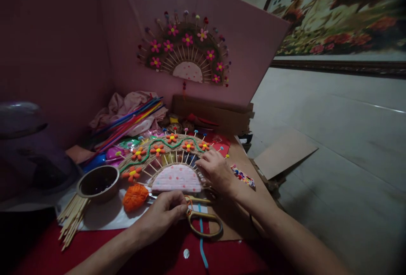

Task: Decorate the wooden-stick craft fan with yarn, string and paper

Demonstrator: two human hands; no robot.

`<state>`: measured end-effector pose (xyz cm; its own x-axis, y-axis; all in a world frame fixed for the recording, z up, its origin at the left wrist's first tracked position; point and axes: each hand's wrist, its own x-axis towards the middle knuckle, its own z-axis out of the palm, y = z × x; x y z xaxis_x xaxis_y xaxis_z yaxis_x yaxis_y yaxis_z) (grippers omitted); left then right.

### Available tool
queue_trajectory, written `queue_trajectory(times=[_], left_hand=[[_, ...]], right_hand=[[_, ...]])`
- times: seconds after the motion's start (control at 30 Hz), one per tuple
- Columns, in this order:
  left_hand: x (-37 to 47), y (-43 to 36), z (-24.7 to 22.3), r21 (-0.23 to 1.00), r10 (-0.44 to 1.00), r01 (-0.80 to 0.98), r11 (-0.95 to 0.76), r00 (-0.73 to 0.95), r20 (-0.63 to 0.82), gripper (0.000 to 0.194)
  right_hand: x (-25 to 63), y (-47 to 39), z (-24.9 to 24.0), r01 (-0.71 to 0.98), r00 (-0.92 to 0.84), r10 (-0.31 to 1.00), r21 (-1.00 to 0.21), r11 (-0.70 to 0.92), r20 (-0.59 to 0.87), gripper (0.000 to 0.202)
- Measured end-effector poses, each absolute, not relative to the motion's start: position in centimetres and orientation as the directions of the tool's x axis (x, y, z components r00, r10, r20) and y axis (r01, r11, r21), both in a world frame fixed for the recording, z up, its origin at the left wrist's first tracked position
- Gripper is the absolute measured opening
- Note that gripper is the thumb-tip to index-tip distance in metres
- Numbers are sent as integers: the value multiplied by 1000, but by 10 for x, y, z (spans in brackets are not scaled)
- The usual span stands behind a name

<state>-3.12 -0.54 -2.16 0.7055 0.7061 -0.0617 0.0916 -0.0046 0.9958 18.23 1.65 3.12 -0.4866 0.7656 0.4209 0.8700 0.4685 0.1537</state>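
Left hand (172,208) pinches a thin orange yarn strand (190,202) beside gold-handled scissors (210,236); right hand (217,170), grip indiscernible, lies at the half-round, flower-decorated twine fan (176,177)

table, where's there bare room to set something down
Bare red cloth lies between the wooden sticks and left forearm; bare cardboard, between the scissors and right forearm. It's crowded left of and behind the fan, with coloured stems and packets.

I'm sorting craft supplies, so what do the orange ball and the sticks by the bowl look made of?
Orange ball: matte yarn, going by its wound strands. Sticks: probably unvarnished bamboo or wood, being pale, straight and dull.
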Motion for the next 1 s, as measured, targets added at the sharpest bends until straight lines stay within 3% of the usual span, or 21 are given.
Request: queue_trajectory(times=[0.2, 0.3, 0.43, 0.7, 0.83, 1.0], left_hand=[[-32, -6, -21, 996, 704, 90, -24, 709, -47, 37], [-32, -5, -23, 997, 710, 74, -10, 702, -45, 39], [-32, -6, -21, 999, 709, 30, 17, 704, -34, 43], [-37, -10, -10, 986, 599, -74, 146, 800, -28, 43], [-37, -12, -9, 979, 598, -110, 171, 802, -14, 41], [-35, -14, -6, 978, 564, -122, 167, 826, 7, 42]], right_hand=[[159, 36, 53, 748, -585, 807, 438, 499, 80, 16], [152, 44, 58, 683, -610, 789, 460, 567, -67, 15], [147, 50, 58, 620, -640, 752, 471, 628, -160, 14], [163, 43, 85, 520, -701, 703, 589, 619, -120, 17], [187, 38, 111, 486, -682, 730, 714, 505, -53, 14], [224, 30, 156, 512, -664, 732, 807, 293, 155, 15]])
